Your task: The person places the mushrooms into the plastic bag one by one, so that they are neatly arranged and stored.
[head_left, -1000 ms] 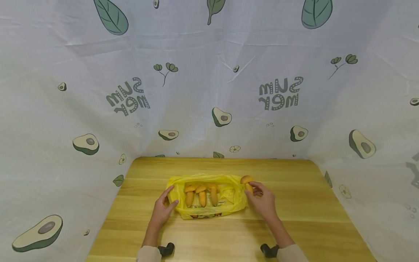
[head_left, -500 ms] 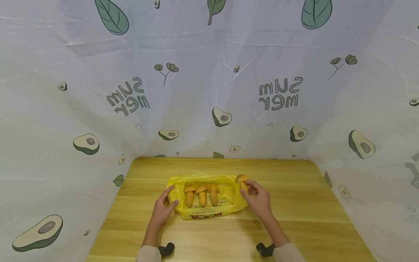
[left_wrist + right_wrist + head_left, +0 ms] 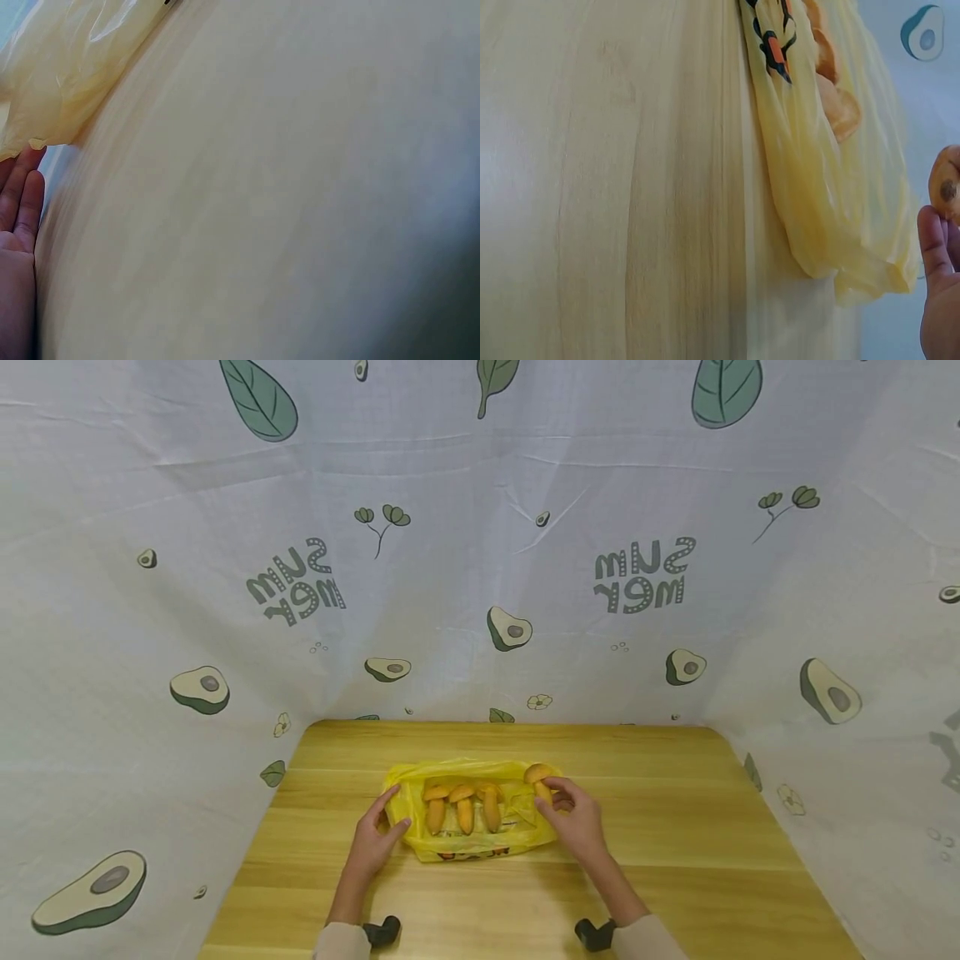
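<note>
A yellow plastic bag (image 3: 525, 837) lies with its mouth spread wide in the middle of the table. Inside it, three orange-brown mushrooms (image 3: 465, 817) sit side by side, caps toward the far side. My left hand (image 3: 372, 841) holds the bag's left end, thumb at the near rim and fingers along the outer side. In the left wrist view its fingers (image 3: 28, 202) reach under the bag film. My right hand (image 3: 581, 822) pinches another mushroom (image 3: 537, 774) by the stem, cap up, over the bag's right end. The right wrist view shows part of this mushroom above the fingertips.
The wooden table (image 3: 660, 810) extends on both sides of the bag and in front of it. Behind and beside it hangs a white cloth (image 3: 450, 568) printed with avocados and leaves. A black wrist device (image 3: 382, 932) sits at each sleeve.
My right hand has moved left with the mushroom, from beside the bag's right edge to over its right end. My left hand and the three mushrooms in the bag have stayed put.
</note>
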Available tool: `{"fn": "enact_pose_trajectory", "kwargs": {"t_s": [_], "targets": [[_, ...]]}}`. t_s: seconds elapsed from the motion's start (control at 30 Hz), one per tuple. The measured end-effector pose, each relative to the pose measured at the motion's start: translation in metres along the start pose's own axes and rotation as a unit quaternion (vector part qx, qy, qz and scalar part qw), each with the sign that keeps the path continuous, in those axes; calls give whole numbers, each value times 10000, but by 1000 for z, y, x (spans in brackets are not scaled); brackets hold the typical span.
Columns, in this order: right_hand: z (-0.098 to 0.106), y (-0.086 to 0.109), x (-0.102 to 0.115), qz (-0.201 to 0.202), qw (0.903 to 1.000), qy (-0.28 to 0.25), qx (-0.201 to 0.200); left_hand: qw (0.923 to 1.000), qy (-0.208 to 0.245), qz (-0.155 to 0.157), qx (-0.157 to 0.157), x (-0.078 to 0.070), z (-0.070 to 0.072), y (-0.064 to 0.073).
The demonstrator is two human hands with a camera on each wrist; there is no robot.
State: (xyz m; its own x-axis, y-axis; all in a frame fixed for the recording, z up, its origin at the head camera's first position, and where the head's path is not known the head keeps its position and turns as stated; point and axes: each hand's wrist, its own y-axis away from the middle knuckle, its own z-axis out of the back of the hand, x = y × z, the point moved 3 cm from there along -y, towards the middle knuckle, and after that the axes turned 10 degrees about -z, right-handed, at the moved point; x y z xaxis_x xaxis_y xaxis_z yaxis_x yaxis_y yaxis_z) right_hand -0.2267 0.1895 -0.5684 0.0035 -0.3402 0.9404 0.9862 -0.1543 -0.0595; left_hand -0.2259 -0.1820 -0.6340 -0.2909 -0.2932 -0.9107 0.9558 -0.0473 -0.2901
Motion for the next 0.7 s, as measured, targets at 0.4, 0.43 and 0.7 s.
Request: {"fn": "enact_pose_trajectory", "kwargs": {"t_s": [0.4,0.43,0.7], "targets": [[-15,0,-5,-113,9995,280,24,9997,184,-144,-48,0,0,0],[-16,-1,-5,-154,9994,306,38,9998,157,-95,-67,0,-1,0],[-26,-2,-13,-363,9987,299,170,9998,162,20,-61,-4,-3,1]]}}
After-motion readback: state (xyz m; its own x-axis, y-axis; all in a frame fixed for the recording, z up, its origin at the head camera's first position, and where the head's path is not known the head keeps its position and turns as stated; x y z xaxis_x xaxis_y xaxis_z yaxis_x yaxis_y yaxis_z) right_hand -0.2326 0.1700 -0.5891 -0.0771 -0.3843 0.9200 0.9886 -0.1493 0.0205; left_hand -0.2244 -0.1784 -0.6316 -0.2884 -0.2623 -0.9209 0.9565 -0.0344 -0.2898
